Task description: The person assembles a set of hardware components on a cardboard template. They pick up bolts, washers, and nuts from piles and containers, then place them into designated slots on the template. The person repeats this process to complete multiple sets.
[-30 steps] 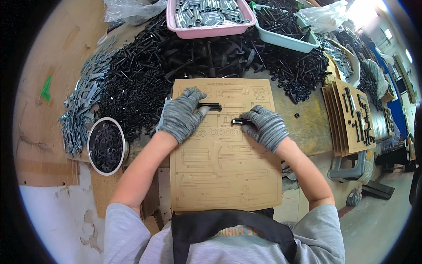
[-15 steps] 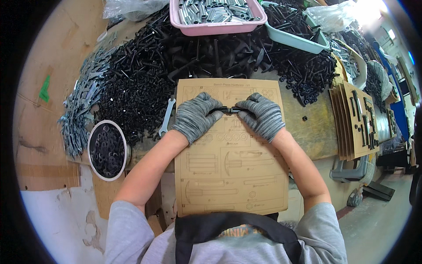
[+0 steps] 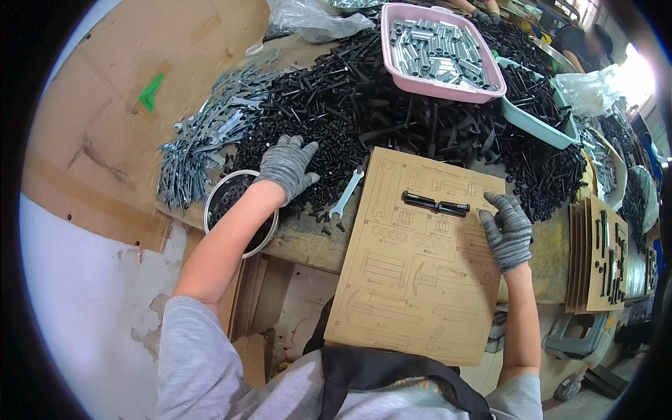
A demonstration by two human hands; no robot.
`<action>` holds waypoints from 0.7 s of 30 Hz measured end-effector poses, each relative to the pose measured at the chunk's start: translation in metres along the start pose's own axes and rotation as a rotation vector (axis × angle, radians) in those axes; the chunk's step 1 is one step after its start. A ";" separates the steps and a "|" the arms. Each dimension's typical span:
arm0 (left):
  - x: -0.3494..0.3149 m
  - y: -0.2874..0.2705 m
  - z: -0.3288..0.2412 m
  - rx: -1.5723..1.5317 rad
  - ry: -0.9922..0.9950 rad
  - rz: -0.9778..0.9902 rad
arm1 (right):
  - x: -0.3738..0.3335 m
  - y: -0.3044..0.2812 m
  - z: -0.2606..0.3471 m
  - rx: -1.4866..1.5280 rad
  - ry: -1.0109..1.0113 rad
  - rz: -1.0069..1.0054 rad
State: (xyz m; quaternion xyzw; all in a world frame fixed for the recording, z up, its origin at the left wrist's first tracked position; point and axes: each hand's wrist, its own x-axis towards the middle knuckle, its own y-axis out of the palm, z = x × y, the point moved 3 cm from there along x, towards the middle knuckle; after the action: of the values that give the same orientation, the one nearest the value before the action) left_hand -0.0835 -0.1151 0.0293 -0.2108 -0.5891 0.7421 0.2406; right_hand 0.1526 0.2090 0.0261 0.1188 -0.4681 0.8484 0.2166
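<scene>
My left hand [image 3: 287,166], in a grey striped glove, lies with spread fingers on the heap of small black bolts [image 3: 332,143]. My right hand [image 3: 507,231], gloved alike, rests at the right edge of a brown cardboard sheet [image 3: 392,280] printed with hardware outlines. Its thumb and forefinger are apart, with nothing visible between them. Two short black bolt-like pieces [image 3: 451,208] lie end to end on the upper part of the sheet. Left of the sheet is a silver open-ended wrench [image 3: 346,194], with a few loose bolts near its lower end.
Beside my left forearm stands a round tub [image 3: 274,236] of black parts. More wrenches [image 3: 210,143] are heaped at left. A pink tray [image 3: 497,93] of metal tubes and a pale green tray [image 3: 539,129] stand behind. Filled cardboard sheets [image 3: 581,245] lean at right; another person's hands [image 3: 483,14] show beyond.
Both hands have let go of the black pieces, which now lie on the sheet. My left hand has moved left to the bolts, my right to the sheet's edge. The view has swung left.
</scene>
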 end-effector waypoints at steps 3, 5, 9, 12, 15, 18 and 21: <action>-0.002 0.011 0.000 -0.059 0.106 -0.101 | 0.000 0.002 0.014 0.053 -0.013 -0.029; 0.007 0.015 0.004 -0.113 0.103 -0.051 | 0.001 0.004 0.021 0.080 -0.007 -0.045; 0.014 0.020 0.014 -0.389 0.100 -0.208 | -0.005 -0.009 0.018 0.055 -0.003 -0.084; 0.018 0.032 0.032 -0.640 0.032 -0.308 | -0.011 -0.021 0.009 0.055 0.003 -0.142; 0.019 0.036 0.038 -1.195 -0.364 -0.127 | -0.023 -0.026 -0.003 0.049 0.045 -0.164; 0.026 0.041 0.044 -1.427 -0.412 -0.127 | -0.033 -0.028 -0.006 0.060 0.092 -0.176; 0.028 0.043 0.048 -1.380 -0.442 -0.160 | -0.038 -0.028 -0.008 0.084 0.115 -0.169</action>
State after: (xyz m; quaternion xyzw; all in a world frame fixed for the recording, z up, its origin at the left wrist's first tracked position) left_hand -0.1387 -0.1432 -0.0032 -0.1162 -0.9713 0.2068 -0.0182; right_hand 0.1988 0.2188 0.0274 0.1180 -0.4075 0.8513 0.3088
